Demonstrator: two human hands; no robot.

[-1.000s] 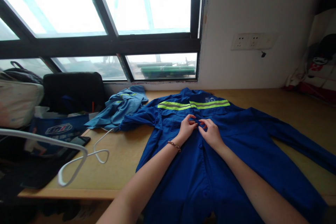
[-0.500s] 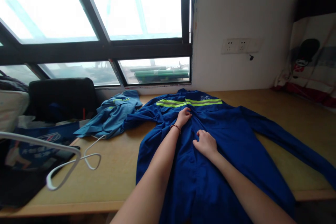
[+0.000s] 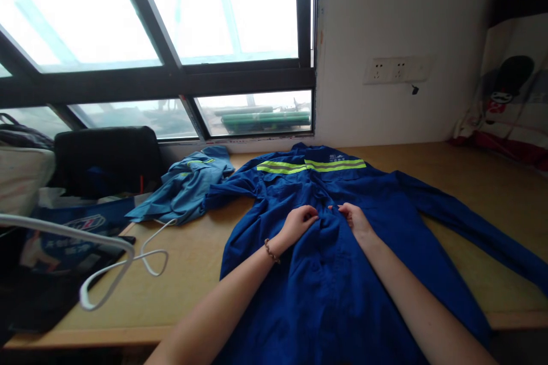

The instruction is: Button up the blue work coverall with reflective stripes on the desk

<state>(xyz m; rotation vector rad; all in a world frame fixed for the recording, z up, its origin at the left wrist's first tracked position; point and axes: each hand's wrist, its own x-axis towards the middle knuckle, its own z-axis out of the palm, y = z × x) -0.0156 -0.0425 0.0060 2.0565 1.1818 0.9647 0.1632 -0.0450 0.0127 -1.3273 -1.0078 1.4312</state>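
A dark blue work jacket with yellow-green reflective stripes across the chest lies spread front up, collar toward the wall and hem toward me. My left hand, with a bracelet at the wrist, pinches the cloth at the front opening below the stripes. Just to the right, my right hand has its thumb and fingers closed on the other front edge. Between the two hands the cloth is bunched up. Any button under the fingertips is too small to make out.
The jacket lies on a wooden table. To its left are a lighter blue garment, a white cable, a printed blue bag and a black chair back. Behind stand a window and a wall with sockets.
My left hand has come down from near the stripes toward me. My right hand has moved slightly away and right, and its fingers now pinch the jacket's front edge.
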